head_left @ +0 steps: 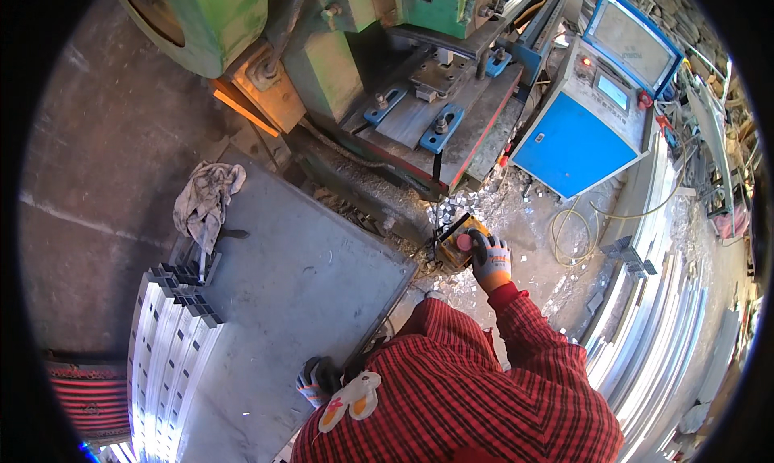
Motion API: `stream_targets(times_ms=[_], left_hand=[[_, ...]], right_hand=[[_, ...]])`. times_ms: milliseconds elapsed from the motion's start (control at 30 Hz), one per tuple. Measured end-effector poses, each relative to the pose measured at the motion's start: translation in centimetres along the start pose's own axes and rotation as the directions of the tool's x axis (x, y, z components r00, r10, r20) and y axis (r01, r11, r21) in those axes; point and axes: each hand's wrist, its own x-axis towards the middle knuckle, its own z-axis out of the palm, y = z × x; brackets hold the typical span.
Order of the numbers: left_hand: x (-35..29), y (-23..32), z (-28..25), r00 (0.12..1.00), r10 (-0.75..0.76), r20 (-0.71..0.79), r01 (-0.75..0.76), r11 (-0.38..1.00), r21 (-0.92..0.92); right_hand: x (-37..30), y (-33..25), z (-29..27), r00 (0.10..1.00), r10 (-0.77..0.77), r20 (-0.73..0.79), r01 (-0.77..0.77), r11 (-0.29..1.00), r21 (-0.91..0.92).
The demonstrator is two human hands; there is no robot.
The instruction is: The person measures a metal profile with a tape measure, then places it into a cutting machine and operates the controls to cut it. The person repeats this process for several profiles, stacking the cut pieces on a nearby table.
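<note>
My right hand (491,263), in a white, orange and dark work glove, is closed over the right side of a yellow push-button box (456,257). Its fingers lie beside a round pinkish-red button (463,242) on the box. Lower left, my left hand (320,380) in a similar glove is close to the edge of a grey metal table (314,269). Its fingers are partly hidden and dark, so their pose is unclear. Ahead stands a green press (329,72) with a die plate (439,76) on its bed, held by blue clamps (443,129).
Punched metal profiles (173,334) are stacked on the table's left side near a dirty rag (210,197). A blue control cabinet (574,153) stands at the right. Small metal offcuts (484,205) litter the floor, with a coiled hose (574,237) and long metal profiles (645,326) farther right.
</note>
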Motion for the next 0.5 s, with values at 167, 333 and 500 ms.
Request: stream_targets(times_ms=[167, 333, 500], left_hand=[[-1.5, -1.0, 0.4, 1.000, -0.014, -0.008, 0.014, 0.999, 0.042], [-3.3, -2.5, 1.5, 0.997, -0.008, -0.077, 0.022, 0.983, 0.180], [-1.8, -1.4, 1.3, 0.998, -0.054, -0.016, 0.055, 0.998, 0.034]], right_hand=[[0.0, -0.7, -0.8, 0.996, 0.031, 0.089, -0.017, 0.988, -0.157], [1.1, -0.5, -1.0, 0.984, 0.014, 0.177, 0.026, 0.974, -0.225], [2.5, -1.1, -3.3, 0.988, -0.010, 0.157, 0.037, 0.985, -0.167]])
